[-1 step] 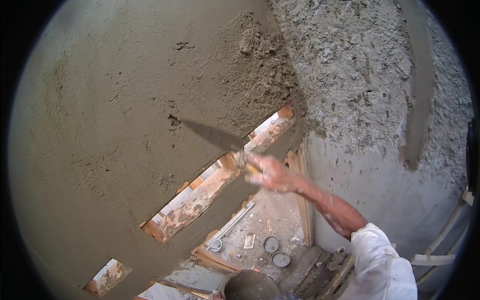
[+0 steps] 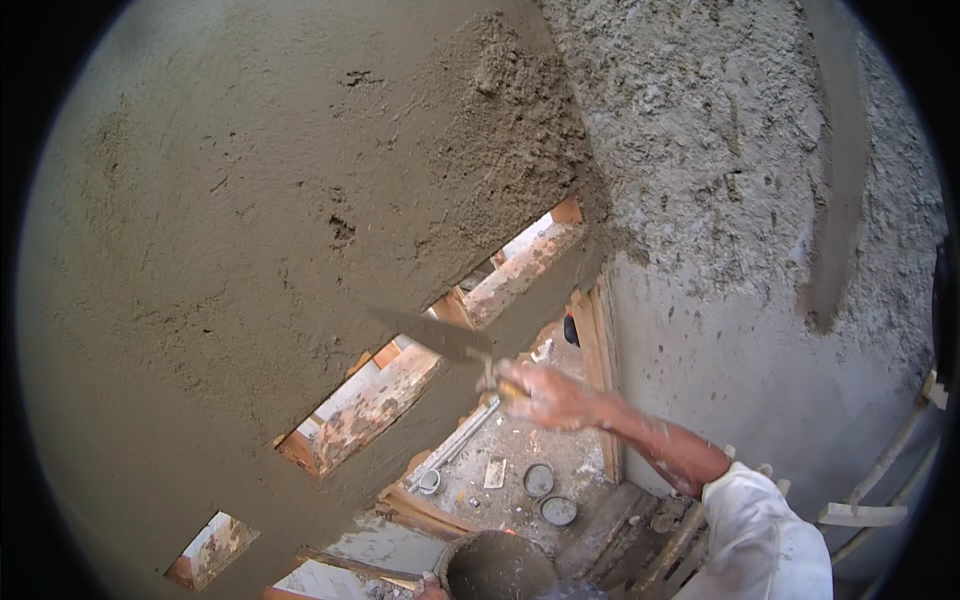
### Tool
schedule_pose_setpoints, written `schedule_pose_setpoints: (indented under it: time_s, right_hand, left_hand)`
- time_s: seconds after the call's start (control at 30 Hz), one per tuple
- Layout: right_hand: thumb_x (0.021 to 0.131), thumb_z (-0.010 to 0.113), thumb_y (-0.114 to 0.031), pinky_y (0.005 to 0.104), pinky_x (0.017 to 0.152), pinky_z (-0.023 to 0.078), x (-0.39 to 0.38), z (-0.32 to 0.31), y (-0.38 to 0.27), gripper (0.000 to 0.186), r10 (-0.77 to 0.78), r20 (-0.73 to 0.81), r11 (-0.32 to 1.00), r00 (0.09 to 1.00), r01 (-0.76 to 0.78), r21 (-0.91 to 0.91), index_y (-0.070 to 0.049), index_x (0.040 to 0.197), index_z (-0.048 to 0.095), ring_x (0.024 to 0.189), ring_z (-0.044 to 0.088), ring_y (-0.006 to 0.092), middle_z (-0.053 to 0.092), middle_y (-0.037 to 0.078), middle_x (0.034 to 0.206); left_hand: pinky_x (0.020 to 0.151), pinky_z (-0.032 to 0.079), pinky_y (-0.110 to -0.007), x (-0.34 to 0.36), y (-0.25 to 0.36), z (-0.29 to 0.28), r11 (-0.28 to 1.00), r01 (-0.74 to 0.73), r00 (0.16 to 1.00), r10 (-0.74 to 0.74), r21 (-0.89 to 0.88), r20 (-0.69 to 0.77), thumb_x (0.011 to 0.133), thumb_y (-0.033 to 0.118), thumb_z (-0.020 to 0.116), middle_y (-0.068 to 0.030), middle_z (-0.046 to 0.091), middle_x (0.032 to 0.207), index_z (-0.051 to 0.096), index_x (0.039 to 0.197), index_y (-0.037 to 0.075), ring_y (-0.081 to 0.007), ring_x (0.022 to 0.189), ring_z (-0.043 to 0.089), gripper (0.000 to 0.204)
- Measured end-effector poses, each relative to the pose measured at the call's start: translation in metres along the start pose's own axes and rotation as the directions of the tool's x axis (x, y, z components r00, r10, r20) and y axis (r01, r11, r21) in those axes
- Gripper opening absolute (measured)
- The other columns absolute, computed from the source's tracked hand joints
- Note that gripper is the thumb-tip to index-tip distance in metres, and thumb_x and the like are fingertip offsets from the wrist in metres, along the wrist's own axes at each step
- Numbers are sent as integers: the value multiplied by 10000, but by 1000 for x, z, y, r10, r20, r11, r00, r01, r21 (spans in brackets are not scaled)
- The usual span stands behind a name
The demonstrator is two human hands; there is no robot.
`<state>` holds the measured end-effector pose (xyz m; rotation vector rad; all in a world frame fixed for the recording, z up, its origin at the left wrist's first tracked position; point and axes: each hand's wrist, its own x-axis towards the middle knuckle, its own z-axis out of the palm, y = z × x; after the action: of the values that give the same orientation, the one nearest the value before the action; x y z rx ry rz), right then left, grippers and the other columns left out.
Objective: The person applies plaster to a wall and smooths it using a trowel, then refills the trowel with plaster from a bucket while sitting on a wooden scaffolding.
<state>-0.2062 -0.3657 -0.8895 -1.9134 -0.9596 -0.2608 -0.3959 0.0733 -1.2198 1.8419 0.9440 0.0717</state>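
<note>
My right hand (image 2: 540, 398) grips a long pointed trowel (image 2: 440, 335) by its handle, the blade angled up-left across the long slotted opening (image 2: 370, 405) in the grey mortared wall (image 2: 220, 280). My left hand (image 2: 432, 588) shows only in part at the lower edge, its fingers curled at the rim of a round bucket (image 2: 500, 567) of wet mortar. A rough patch of fresh mortar (image 2: 510, 120) lies above the slot, beside the corner.
The adjoining wall (image 2: 700, 150) is rough with a smooth vertical strip. Below are a wooden frame (image 2: 603, 400), a floor (image 2: 520, 440) with two round pans (image 2: 548, 500) and debris, and poles (image 2: 885, 460) at the right. A smaller opening (image 2: 210, 550) pierces the wall at lower left.
My right hand and the trowel have moved down, away from the small hollow in the plaster to the level of the slot.
</note>
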Motion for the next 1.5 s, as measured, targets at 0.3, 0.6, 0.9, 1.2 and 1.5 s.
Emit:
schedule_pose_setpoints:
  time_s: [0.3,0.6,0.9,1.2,1.5]
  right_hand:
    - [872,603,-179,518,776,601,-333,331,111,254,620,364,777,695,-479,-408,-36,1033,738,934,743,418,750,231,1000]
    - [966,554,-298,489,934,535,-288,293,77,330,630,686,731,364,-577,-366,-40,1072,730,1115,696,371,732,215,1158]
    - [935,638,-276,445,781,504,-341,366,95,312,717,507,445,479,-874,197,0,1056,717,914,651,215,727,66,983]
    - [902,499,-104,258,383,405,-258,215,-24,248,736,287,14,614,-437,900,-2,1108,591,507,507,111,547,66,787]
    - [968,576,-21,318,506,542,-95,62,-94,484,351,-918,900,183,207,385,43,1429,443,666,623,172,619,106,883]
  left_hand:
    - [810,508,-400,-90,73,53,963,-238,946,260,-126,195,1099,298,520,-135,661,1001,646,1091,-61,-232,887,598,380]
    - [773,480,-354,-108,92,54,820,-527,728,572,-224,379,1081,280,566,-113,693,888,698,1041,-88,-184,833,566,393]
    - [810,495,-362,-67,49,70,834,-136,923,302,-534,238,1080,266,580,-91,667,1034,656,1149,-76,-190,890,584,357]
    - [855,544,-434,-53,27,26,796,36,981,87,-604,173,1080,294,519,-163,658,1132,597,1247,-80,-296,954,639,417]
    - [843,531,-469,-39,6,-16,824,24,1000,-17,-566,18,1074,314,533,-190,654,1151,585,1259,-95,-319,987,625,451]
